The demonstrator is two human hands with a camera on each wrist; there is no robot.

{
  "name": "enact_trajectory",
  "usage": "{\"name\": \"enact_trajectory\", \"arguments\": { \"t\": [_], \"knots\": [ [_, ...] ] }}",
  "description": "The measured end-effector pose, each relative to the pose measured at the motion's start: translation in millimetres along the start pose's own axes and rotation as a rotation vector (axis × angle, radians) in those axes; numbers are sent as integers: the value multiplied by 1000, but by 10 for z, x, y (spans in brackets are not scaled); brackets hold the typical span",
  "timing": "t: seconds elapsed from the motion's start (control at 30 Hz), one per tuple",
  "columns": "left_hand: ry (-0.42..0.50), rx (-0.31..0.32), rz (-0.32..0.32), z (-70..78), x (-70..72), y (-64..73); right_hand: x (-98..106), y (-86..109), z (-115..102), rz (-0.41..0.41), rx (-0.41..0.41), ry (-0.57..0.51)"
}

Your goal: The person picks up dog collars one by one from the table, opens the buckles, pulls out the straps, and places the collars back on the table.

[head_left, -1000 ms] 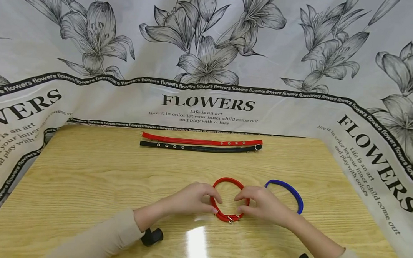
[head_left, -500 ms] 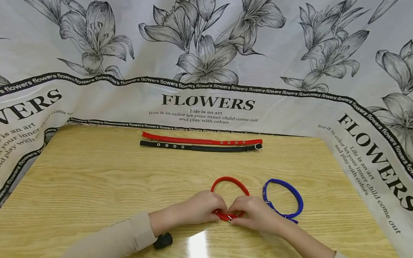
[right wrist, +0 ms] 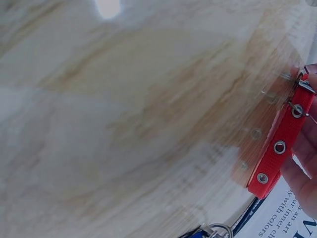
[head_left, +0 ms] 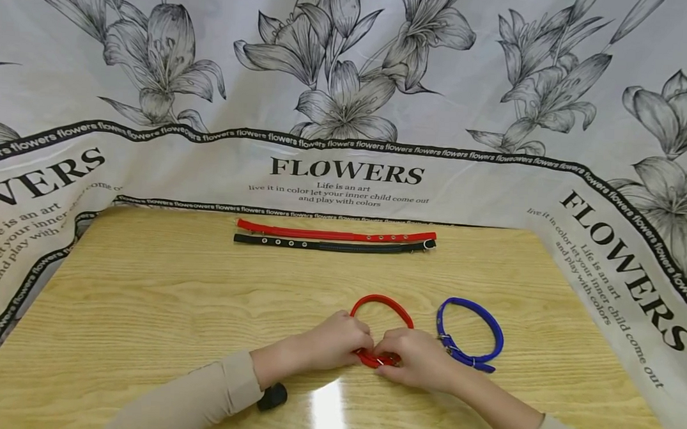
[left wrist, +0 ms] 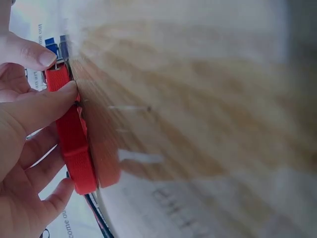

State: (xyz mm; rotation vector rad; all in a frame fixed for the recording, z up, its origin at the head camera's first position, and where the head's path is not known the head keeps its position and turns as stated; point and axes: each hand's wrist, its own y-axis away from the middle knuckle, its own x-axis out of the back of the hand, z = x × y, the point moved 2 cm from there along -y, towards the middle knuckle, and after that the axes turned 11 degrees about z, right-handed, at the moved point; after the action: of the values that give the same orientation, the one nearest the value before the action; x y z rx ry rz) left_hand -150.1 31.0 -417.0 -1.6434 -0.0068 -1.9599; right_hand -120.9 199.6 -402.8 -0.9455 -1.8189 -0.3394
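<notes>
A red collar [head_left: 381, 298] with metal eyelets stands on edge on the table, fastened into a loop. At its near side my left hand [head_left: 340, 342] pinches the strap, the thumb on its outer face in the left wrist view. My right hand [head_left: 418, 360] holds the same side just to the right, by the metal buckle [right wrist: 305, 85], its fingers partly hidden in the right wrist view. Both hands almost meet there and cover part of the strap. A looped blue collar [head_left: 498, 333] rests to the right of my right hand, apart from it.
Farther back, a straight red collar [head_left: 308, 233] and a straight black collar [head_left: 353, 247] lie side by side across the table [head_left: 173, 284]. A white floral cloth [head_left: 207, 170] stands around the table's back and sides.
My hands have come from the sides of the red loop to its near side and now grip it by the buckle. More of the blue collar shows now.
</notes>
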Motion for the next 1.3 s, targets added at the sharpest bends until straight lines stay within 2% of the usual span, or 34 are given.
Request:
{"name": "enact_trajectory", "arguments": {
  "t": [0.27, 0.5, 0.63, 0.77, 0.9, 1.0, 1.17, 1.3],
  "knots": [
    [55, 10, -25, -36, 22, 33, 14, -17, -20, -18, -41, -11],
    [149, 1, 24, -84, 133, 98, 84, -49, -27, -6, -24, -83],
    [216, 20, 36, -86, 222, 133, 142, -62, -46, 3, -2, -144],
    [238, 25, 65, -76, 301, 183, 206, -83, -68, 11, 23, -208],
    [223, 20, 123, -57, 382, 258, 269, -114, -93, 20, 50, -291],
    [209, 27, 166, -31, 464, 307, 315, -137, -110, 17, 38, -374],
    [196, 41, 234, 13, 604, 360, 379, -178, -132, 8, -21, -510],
    [184, 37, 295, 30, 701, 396, 420, -210, -158, -22, -70, -689]
  ]
}}
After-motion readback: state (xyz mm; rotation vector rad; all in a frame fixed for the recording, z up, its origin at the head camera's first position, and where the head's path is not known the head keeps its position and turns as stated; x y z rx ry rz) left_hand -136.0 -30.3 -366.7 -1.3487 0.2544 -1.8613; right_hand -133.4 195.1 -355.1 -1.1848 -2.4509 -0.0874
